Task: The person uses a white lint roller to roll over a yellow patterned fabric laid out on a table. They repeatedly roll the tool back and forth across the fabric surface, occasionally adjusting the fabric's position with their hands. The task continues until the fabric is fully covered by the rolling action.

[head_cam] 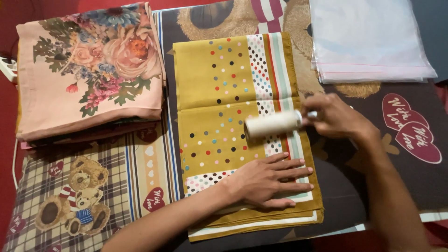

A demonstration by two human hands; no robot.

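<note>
On bear-print blanket [93, 186], left hand [266, 179] flat (fingers open) on mustard scarf [210, 79]; right hand [333, 116] grips lint roller [273, 123].

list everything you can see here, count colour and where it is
folded scarf: one, mustard with coloured dots and striped border, centre
lint roller: one, white, lying on the scarf, right of centre
stack of folded cloths: one pile, pink floral on top, upper left
clear plastic bags: a small stack, transparent, upper right
blanket: one, teddy bear and heart print, brown and plaid, beneath everything
white object: one, far left edge, kind unclear
left hand: flat on the scarf, lower centre
right hand: gripping the roller's handle
</note>
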